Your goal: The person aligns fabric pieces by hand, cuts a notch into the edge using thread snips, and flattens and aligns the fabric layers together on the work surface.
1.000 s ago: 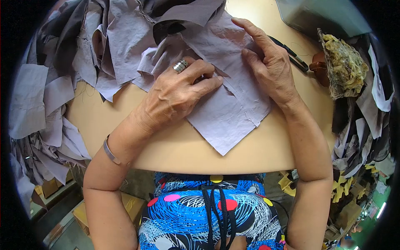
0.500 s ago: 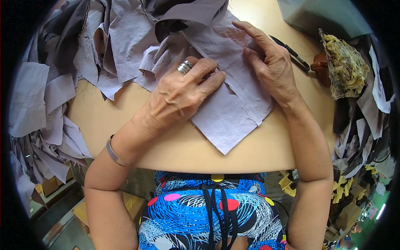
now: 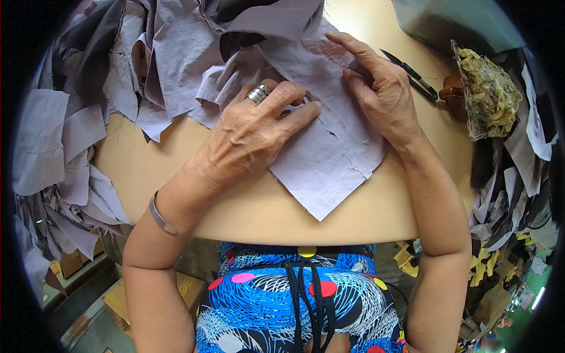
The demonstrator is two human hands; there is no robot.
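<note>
So the left hand (image 3: 250, 132) has its thumb and index fingers closed together on the seam of a greyish-lilac cloth (image 3: 329, 159), which lies on the table (image 3: 282, 220) with one corner pointing at the person. The right hand (image 3: 382, 88) rests on the cloth's other side, fingers spread open. Black snips (image 3: 415, 79) sit just beyond that hand, near a yellowish fibre clump (image 3: 485, 94).
</note>
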